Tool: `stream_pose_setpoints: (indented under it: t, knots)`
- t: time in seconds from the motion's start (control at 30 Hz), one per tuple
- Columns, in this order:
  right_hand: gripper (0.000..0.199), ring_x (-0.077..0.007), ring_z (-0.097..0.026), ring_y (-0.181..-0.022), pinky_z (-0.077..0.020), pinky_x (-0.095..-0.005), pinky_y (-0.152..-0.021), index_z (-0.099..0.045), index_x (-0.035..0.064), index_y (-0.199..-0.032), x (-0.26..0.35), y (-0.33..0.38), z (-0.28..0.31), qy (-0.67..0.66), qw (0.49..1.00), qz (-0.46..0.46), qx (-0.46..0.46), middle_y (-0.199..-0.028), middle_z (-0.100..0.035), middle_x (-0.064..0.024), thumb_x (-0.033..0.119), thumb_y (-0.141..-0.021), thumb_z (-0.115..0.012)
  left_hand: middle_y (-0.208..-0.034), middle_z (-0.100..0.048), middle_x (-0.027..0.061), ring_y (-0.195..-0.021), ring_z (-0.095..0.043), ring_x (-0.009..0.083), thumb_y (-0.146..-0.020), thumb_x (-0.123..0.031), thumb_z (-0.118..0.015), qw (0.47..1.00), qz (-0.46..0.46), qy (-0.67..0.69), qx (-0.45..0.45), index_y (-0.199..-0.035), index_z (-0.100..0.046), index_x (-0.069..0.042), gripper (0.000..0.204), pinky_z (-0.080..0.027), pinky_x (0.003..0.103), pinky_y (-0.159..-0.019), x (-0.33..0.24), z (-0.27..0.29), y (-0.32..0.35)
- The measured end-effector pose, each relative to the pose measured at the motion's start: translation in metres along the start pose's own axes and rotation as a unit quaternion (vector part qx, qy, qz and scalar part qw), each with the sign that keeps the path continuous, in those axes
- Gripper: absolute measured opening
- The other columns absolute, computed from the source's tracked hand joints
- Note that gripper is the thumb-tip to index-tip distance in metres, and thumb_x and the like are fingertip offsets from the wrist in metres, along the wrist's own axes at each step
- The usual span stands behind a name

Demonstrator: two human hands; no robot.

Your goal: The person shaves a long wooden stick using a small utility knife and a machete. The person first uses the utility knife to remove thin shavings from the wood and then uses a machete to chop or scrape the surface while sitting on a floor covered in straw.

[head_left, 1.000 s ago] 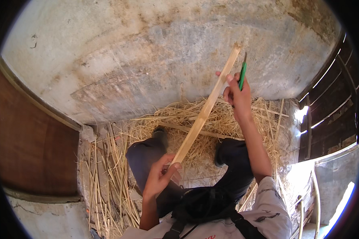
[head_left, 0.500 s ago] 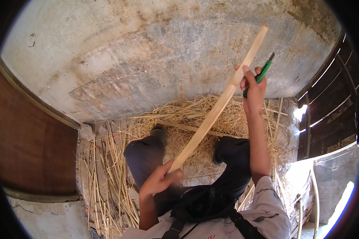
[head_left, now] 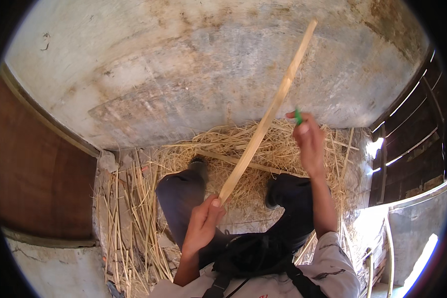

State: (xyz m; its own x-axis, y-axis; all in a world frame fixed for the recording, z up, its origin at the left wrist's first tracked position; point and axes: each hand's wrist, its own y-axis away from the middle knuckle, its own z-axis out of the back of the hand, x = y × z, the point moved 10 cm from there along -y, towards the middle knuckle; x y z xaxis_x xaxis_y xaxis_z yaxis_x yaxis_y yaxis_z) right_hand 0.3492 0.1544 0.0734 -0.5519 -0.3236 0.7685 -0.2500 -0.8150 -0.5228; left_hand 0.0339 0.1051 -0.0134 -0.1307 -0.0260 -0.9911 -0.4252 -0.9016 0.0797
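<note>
A long pale bamboo strip (head_left: 256, 136) slants up and away to the right from my lap, its far end in front of the wall. My left hand (head_left: 202, 222) is closed round its near end, thumb on top. To the right of the strip, and apart from it, my right hand (head_left: 311, 146) grips a green utility knife (head_left: 298, 116). Only a short green part of the knife shows above the fingers. Its blade is blurred and cannot be made out.
Straw-like shavings (head_left: 223, 134) cover the floor along the stained wall (head_left: 184, 74). Long thin strips (head_left: 129, 228) lie at the left, beside a brown panel (head_left: 44, 169). Dark slatted boards (head_left: 412, 134) stand at the right. My knees are below the strip.
My right hand has let go of the strip's upper part and moved down with the knife. The strip's far end has swung up and left. My left hand still holds the near end.
</note>
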Motion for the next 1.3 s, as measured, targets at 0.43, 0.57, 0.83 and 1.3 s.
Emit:
stream_pose_setpoints:
  t: [0.43, 0.57, 0.83, 1.3]
  knots:
    - [0.032, -0.0336, -0.068, -0.062, -0.0532, -0.0421, -0.058, -0.065, 0.0046, -0.118, 0.048, 0.063, -0.084, 0.04, 0.966, 0.182, 0.179, -0.081, -0.069, -0.0138, 0.029, -0.099, -0.073, -0.077, -0.053, -0.005, -0.062, -0.038, 0.0011, -0.115, -0.021, -0.053, 0.989, -0.065, 0.075, -0.106, -0.146, -0.062, 0.001, 0.039, -0.029, 0.02, -0.055, -0.025, 0.008, -0.002]
    - [0.034, -0.0327, -0.069, -0.066, -0.0539, -0.0413, -0.059, -0.066, 0.0026, -0.119, 0.047, 0.058, -0.079, 0.013, 0.973, 0.18, 0.144, -0.083, -0.07, -0.0128, 0.029, -0.099, -0.072, -0.082, -0.059, -0.0044, -0.065, -0.044, 0.0005, -0.109, -0.014, -0.064, 0.984, -0.071, 0.072, -0.144, -0.149, -0.06, 0.002, 0.043, -0.033, 0.018, -0.057, -0.021, 0.012, 0.002]
    - [0.039, -0.0266, -0.07, -0.067, -0.0542, -0.038, -0.059, -0.075, 0.0083, -0.116, 0.07, 0.064, -0.081, -0.009, 0.954, 0.24, 0.182, -0.085, -0.073, -0.0069, 0.039, -0.093, -0.078, -0.117, -0.076, 0.0082, -0.107, -0.066, 0.0095, -0.099, 0.003, -0.073, 0.981, -0.066, 0.087, -0.16, -0.138, -0.066, 0.005, 0.04, -0.051, 0.023, -0.091, -0.028, 0.009, 0.006]
    - [0.048, -0.0199, -0.067, -0.061, -0.0524, -0.0326, -0.055, -0.081, 0.013, -0.116, 0.082, 0.07, -0.074, 0.033, 0.944, 0.298, 0.136, -0.078, -0.07, -0.0009, 0.041, -0.077, -0.089, -0.117, -0.075, 0.0089, -0.105, -0.067, 0.0088, -0.098, 0.006, -0.072, 0.978, -0.118, 0.075, -0.153, -0.14, -0.061, 0.007, 0.043, -0.051, 0.022, -0.091, -0.05, 0.0, 0.005]
